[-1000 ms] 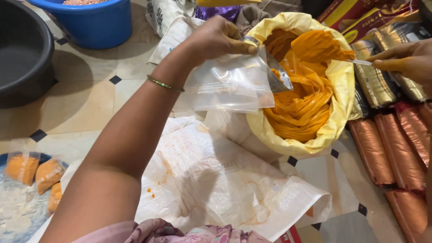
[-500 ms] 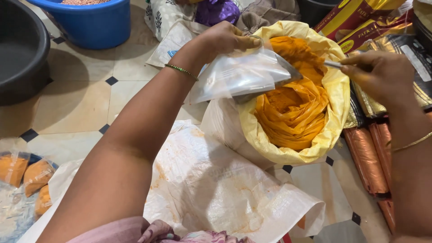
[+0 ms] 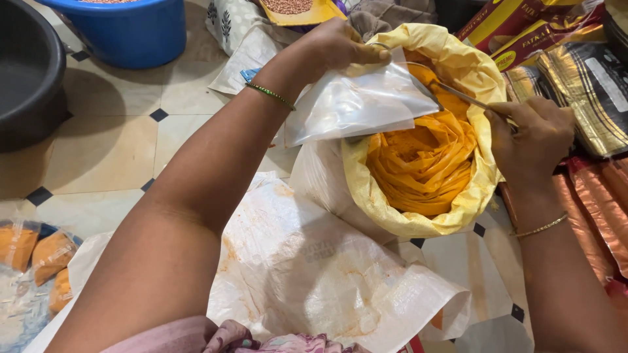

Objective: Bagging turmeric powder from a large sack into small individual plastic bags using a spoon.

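Filling is underway: left hand (image 3: 340, 46) fingers pinch a clear plastic pouch (image 3: 356, 104); right hand (image 3: 533, 140) fingers are clenched on a thin metal scoop handle (image 3: 461, 95) over the yellow sack of orange powder (image 3: 425, 157); emptying into the pouch seems next.

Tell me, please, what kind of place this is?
Probably the tiled floor of a home or small shop where spice powder is packed by hand: a large yellow sack of orange powder, a clear plastic pouch held open, and filled orange packets nearby.

blue tub (image 3: 134, 33), black basin (image 3: 26, 78)
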